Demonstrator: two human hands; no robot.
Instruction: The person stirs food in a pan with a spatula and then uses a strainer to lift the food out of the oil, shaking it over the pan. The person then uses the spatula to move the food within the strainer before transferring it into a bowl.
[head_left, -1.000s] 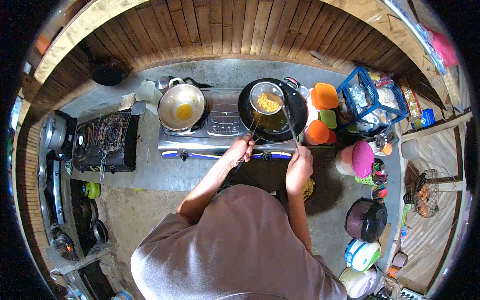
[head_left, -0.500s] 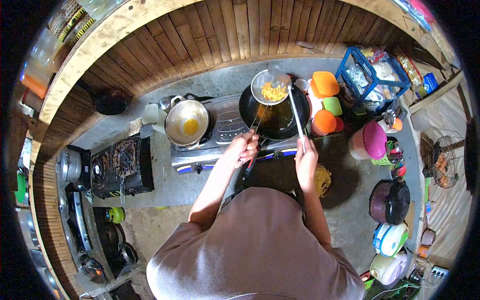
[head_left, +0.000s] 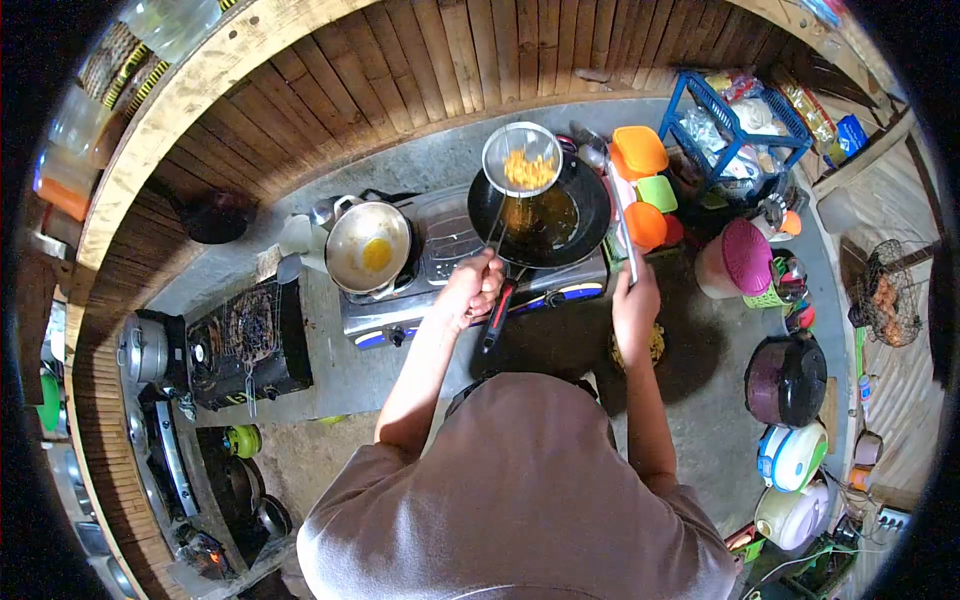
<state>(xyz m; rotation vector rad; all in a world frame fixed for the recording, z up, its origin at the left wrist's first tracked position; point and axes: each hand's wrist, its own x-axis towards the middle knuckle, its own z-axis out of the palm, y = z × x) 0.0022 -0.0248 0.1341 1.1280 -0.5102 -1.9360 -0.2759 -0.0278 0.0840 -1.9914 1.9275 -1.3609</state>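
Note:
My left hand (head_left: 472,289) is closed around the handle of a round mesh strainer (head_left: 502,158). Yellow-orange fried bits (head_left: 527,171) lie in the strainer, which is raised over the far part of a black frying pan (head_left: 588,215). Brown oil (head_left: 540,222) covers the pan's bottom. In my right hand (head_left: 636,300) is a long-handled metal utensil (head_left: 622,220), pointing away from me to the right of the pan; its exact head shape is hard to make out. A heap of yellow food (head_left: 656,345) on a plate is partly hidden beneath my right forearm.
Left on the stove (head_left: 370,335) stands a pale pan (head_left: 340,265) with yellow liquid (head_left: 377,254). Orange containers (head_left: 638,150) and a blue basket (head_left: 735,140) stand right of the frying pan. A dark pot (head_left: 785,380) sits farther right; a black grill stove (head_left: 250,345) is at left.
The strainer has moved slightly left and away from me, with the fried bits in it. My right hand and its utensil have swung right, away from the strainer.

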